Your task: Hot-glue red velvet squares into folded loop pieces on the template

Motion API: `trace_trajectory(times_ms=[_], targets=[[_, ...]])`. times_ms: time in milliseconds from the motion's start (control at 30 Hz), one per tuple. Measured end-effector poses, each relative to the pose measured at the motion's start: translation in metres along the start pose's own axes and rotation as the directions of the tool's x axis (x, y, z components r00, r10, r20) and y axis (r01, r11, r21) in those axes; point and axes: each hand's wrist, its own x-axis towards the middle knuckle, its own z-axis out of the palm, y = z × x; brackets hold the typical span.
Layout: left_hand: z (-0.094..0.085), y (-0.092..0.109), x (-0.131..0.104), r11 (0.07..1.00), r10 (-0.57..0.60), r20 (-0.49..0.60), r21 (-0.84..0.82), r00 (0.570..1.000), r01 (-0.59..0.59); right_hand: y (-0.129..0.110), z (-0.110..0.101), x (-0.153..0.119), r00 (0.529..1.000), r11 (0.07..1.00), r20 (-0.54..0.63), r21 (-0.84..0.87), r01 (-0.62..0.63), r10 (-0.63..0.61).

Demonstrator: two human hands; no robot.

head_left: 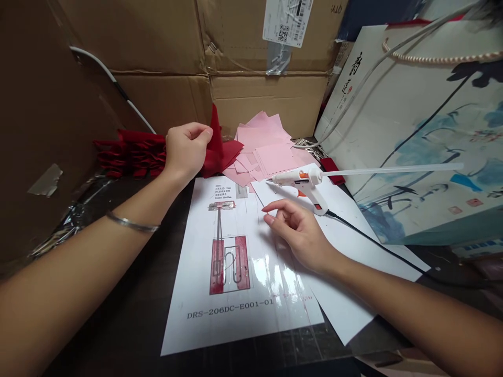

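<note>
My left hand [187, 149] pinches a piece of dark red fabric [216, 137] by its edge, lifting it upright beside the red pile. More folded red pieces [137, 152] lie to the left of that hand. My right hand [301, 230] hovers over the printed sheet [196, 262], thumb and forefinger apart, with nothing visible between them. Just beyond it a white glue gun [308, 187] lies on its side, a long glue stick [393, 169] sticking out of its back. The sheet bears a drawing with red panels [217, 267] and a small bundle of metal strips [221, 206] near its top.
Pink paper squares [271, 149] are heaped behind the sheet, with metal pieces [312, 148] to their right. Cardboard [271, 104] walls the back and left. A large painted bag [424, 131] leans at the right. The gun's black cord [377, 242] runs right over a white sheet [353, 298].
</note>
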Motion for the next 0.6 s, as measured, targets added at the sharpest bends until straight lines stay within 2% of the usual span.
trace_trajectory(times_ms=[67,133,200,267,333,467,600], targets=[[0.0,0.019,-0.028,0.974,-0.005,0.054,-0.227,0.999,0.017,-0.001,0.0,0.0,1.0,1.0,-0.013,-0.024,-0.006,0.006],[-0.002,0.036,-0.061,0.912,-0.058,0.198,-0.388,0.978,0.132,-0.002,0.0,0.0,1.0,1.0,-0.009,-0.015,-0.011,0.011],[-0.003,0.045,-0.092,0.854,-0.173,0.325,-0.421,0.93,0.306,-0.004,0.001,0.0,1.0,0.995,0.024,0.098,-0.008,0.006],[-0.003,0.045,-0.114,0.814,-0.219,0.407,-0.425,0.887,0.396,-0.005,0.002,0.0,0.999,0.971,0.045,0.239,0.006,-0.017],[-0.002,0.039,-0.126,0.799,-0.227,0.439,-0.426,0.869,0.424,-0.005,0.002,0.0,0.999,0.958,0.024,0.284,0.032,-0.041],[-0.002,0.03,-0.132,0.839,-0.184,0.489,-0.374,0.853,0.395,-0.001,0.001,-0.002,0.998,0.983,-0.05,0.177,0.051,-0.043],[-0.004,0.029,-0.132,0.842,-0.163,0.477,-0.389,0.864,0.373,0.0,-0.002,-0.001,0.996,0.976,-0.09,0.215,0.023,-0.003]])
